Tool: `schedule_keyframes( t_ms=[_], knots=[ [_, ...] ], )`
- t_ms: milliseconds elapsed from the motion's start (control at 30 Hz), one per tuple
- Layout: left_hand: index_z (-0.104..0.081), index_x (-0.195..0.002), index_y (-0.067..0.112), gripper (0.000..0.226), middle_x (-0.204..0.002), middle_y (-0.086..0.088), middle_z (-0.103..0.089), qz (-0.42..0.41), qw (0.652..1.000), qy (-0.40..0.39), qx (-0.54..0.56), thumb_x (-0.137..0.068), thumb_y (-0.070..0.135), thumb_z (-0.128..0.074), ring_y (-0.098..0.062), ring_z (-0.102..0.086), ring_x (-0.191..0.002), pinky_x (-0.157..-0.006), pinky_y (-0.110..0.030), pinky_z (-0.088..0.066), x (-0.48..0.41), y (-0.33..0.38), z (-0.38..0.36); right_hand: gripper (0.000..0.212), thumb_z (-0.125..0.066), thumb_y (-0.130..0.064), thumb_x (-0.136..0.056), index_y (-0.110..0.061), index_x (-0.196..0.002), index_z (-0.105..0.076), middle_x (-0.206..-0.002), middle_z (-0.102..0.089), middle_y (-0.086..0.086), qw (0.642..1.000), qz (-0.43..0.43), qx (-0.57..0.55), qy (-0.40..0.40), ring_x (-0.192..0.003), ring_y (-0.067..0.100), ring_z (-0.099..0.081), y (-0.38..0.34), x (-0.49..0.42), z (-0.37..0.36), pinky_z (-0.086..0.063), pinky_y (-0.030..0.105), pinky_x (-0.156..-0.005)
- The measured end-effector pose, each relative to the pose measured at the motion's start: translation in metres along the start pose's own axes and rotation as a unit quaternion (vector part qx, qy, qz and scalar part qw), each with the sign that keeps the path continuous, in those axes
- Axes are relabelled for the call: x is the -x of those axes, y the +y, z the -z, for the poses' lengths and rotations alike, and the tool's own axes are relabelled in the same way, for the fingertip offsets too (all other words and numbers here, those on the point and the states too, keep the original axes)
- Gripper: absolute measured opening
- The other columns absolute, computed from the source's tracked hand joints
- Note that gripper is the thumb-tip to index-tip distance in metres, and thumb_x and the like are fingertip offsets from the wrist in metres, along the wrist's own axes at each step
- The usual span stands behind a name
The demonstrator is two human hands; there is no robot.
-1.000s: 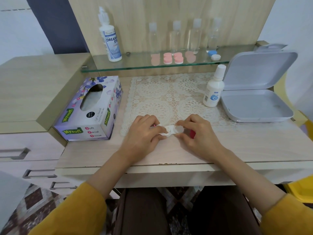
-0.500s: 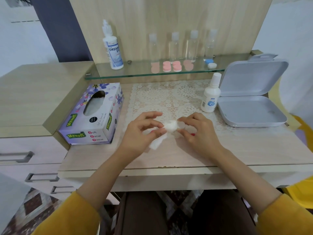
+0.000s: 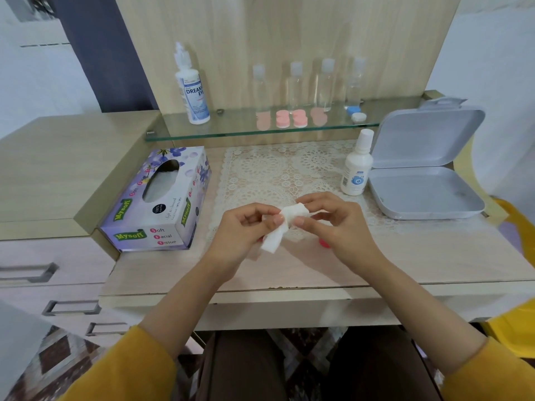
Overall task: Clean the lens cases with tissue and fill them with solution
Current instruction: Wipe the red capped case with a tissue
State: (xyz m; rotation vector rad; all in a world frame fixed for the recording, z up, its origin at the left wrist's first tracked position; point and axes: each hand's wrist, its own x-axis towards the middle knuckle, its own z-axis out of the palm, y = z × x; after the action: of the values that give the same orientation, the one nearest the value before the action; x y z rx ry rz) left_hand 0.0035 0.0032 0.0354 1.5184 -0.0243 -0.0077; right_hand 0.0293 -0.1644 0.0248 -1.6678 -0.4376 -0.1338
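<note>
Both hands are raised a little above the desk, over the lace mat (image 3: 278,172). My left hand (image 3: 246,230) pinches a folded white tissue (image 3: 282,228), whose loose end hangs down. My right hand (image 3: 335,224) pinches the other end, where the tissue wraps something small that I cannot make out. A red cap (image 3: 324,243) lies on the desk under my right hand. A small white solution bottle (image 3: 356,166) stands to the right on the mat. Pink lens cases (image 3: 291,119) sit on the glass shelf (image 3: 231,131).
A purple tissue box (image 3: 162,201) lies to the left. An open grey case (image 3: 425,183) sits at the right. The shelf also holds a tall Dream Eye bottle (image 3: 191,88), several clear bottles (image 3: 307,82) and a blue and white lens case (image 3: 356,113).
Both hands have lifted off the desk with the tissue. The tissue's loose end now hangs below my left hand, and the red cap shows beside my right hand.
</note>
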Motion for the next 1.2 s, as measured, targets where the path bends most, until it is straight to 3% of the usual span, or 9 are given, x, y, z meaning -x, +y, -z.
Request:
schedule_keyframes(
  t_ms=[167,267,333,467,567,667,733,1033,1200],
  knots=[
    [-0.068,-0.093,0.017,0.026,-0.075,0.004,-0.071,0.001,1.0,0.007,0.013,-0.067,0.021,-0.065,-0.014,-0.065,-0.077,-0.078,-0.031,-0.051,0.001,0.003,-0.002,0.008,-0.066,-0.012,-0.068,-0.019,-0.068,-0.063,-0.091,-0.069,-0.005,0.998,0.014,-0.056,0.008,-0.089,0.012,-0.064,-0.006,0.003,0.001,-0.049,0.025,-0.082],
    [-0.066,-0.097,0.02,0.031,-0.067,0.005,-0.069,-0.004,1.0,0.006,0.007,-0.066,0.017,-0.066,-0.026,-0.065,-0.091,-0.092,-0.043,-0.047,0.002,0.005,0.0,0.008,-0.061,-0.011,-0.068,-0.018,-0.067,-0.058,-0.072,-0.067,-0.009,0.997,0.02,-0.045,0.057,-0.072,0.005,-0.062,-0.013,0.002,0.009,-0.048,0.019,-0.071],
    [-0.065,-0.098,0.023,0.038,-0.076,-0.002,-0.071,-0.005,1.0,0.003,0.008,-0.061,0.019,-0.069,-0.029,-0.064,-0.093,-0.092,-0.045,-0.047,0.002,0.005,0.0,0.009,-0.062,-0.013,-0.068,-0.018,-0.069,-0.055,-0.064,-0.06,-0.012,0.993,0.06,0.038,0.092,-0.063,-0.002,-0.056,-0.015,0.001,0.015,-0.043,0.01,-0.065],
    [-0.06,-0.102,0.022,0.051,-0.093,-0.013,-0.069,0.006,1.0,0.009,0.013,-0.052,0.025,-0.073,-0.031,-0.064,-0.095,-0.084,-0.036,-0.051,0.004,0.001,-0.003,0.008,-0.062,-0.016,-0.072,-0.01,-0.076,-0.061,-0.069,-0.059,-0.009,0.949,0.196,0.229,0.097,-0.071,0.002,-0.053,-0.012,-0.001,0.019,-0.04,0.006,-0.068],
    [-0.062,-0.096,0.014,0.042,-0.092,-0.01,-0.071,0.009,1.0,0.011,0.012,-0.056,0.02,-0.073,-0.029,-0.066,-0.094,-0.081,-0.026,-0.054,0.004,-0.005,-0.006,0.005,-0.067,-0.002,-0.069,0.0,-0.075,-0.066,-0.07,-0.063,0.008,0.907,0.282,0.303,0.081,-0.071,0.011,-0.051,-0.003,-0.004,0.014,-0.041,0.017,-0.068],
    [-0.065,-0.094,0.013,0.032,-0.092,-0.011,-0.07,0.003,1.0,0.013,0.009,-0.063,0.01,-0.073,-0.028,-0.066,-0.091,-0.085,-0.027,-0.054,0.005,-0.009,-0.009,0.006,-0.065,-0.007,-0.075,-0.003,-0.072,-0.069,-0.068,-0.062,0.007,0.887,0.328,0.318,0.064,-0.073,0.014,-0.05,0.008,-0.004,0.009,-0.043,0.028,-0.074],
    [-0.066,-0.094,0.012,0.029,-0.092,-0.012,-0.07,-0.001,1.0,0.017,0.009,-0.067,0.004,-0.072,-0.025,-0.067,-0.089,-0.084,-0.027,-0.054,0.006,-0.011,-0.01,0.007,-0.065,-0.008,-0.075,-0.004,-0.07,-0.07,-0.067,-0.062,0.007,0.886,0.333,0.316,0.056,-0.072,0.015,-0.05,0.013,-0.004,0.009,-0.043,0.033,-0.076],
    [-0.065,-0.095,0.011,0.028,-0.085,-0.005,-0.071,-0.014,0.999,0.031,0.003,-0.071,-0.004,-0.07,-0.014,-0.068,-0.081,-0.079,-0.021,-0.054,0.004,-0.013,-0.011,0.011,-0.065,-0.016,-0.078,-0.009,-0.073,-0.072,-0.073,-0.063,0.004,0.887,0.33,0.319,0.042,-0.074,0.017,-0.047,0.016,0.001,0.009,-0.04,0.027,-0.067],
    [-0.066,-0.092,0.012,0.028,-0.084,0.0,-0.072,-0.012,0.999,0.038,0.009,-0.07,-0.004,-0.07,-0.016,-0.068,-0.083,-0.078,-0.021,-0.054,0.003,-0.016,-0.01,0.02,-0.063,-0.02,-0.077,-0.001,-0.079,-0.067,-0.088,-0.06,0.013,0.915,0.276,0.289,0.047,-0.079,0.013,-0.052,0.018,0.007,0.01,-0.04,0.013,-0.068]
  ],
)
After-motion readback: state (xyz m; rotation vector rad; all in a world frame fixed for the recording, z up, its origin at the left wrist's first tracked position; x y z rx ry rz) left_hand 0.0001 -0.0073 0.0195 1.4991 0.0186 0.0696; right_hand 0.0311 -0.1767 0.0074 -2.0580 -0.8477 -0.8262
